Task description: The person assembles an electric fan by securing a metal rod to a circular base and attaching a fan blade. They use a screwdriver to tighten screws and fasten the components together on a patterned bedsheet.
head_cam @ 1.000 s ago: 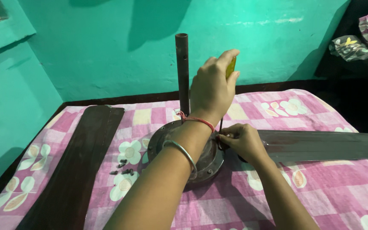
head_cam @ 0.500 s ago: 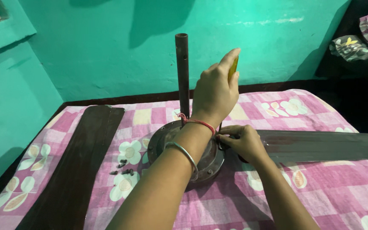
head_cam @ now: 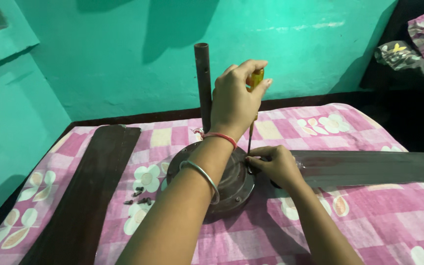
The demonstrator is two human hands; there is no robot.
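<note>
On the far left a loose fan blade (head_cam: 82, 191) is lying flat on the pink flowered bedsheet (head_cam: 369, 221), and a few small dark screws (head_cam: 139, 198) are sitting together just beside the round fan motor (head_cam: 212, 179), probably so I am not losing them in the cloth. My left hand (head_cam: 234, 100) is closing tightly around the yellow handle of the screwdriver (head_cam: 252, 105), holding it upright beside the rod (head_cam: 203, 86) with its tip down at the motor's rim. My right hand (head_cam: 273, 164) is pinching shut at that tip, I think to steady it where the attached blade (head_cam: 374, 168) is joining the motor; I am seeing no packages, labels or signs.
</note>
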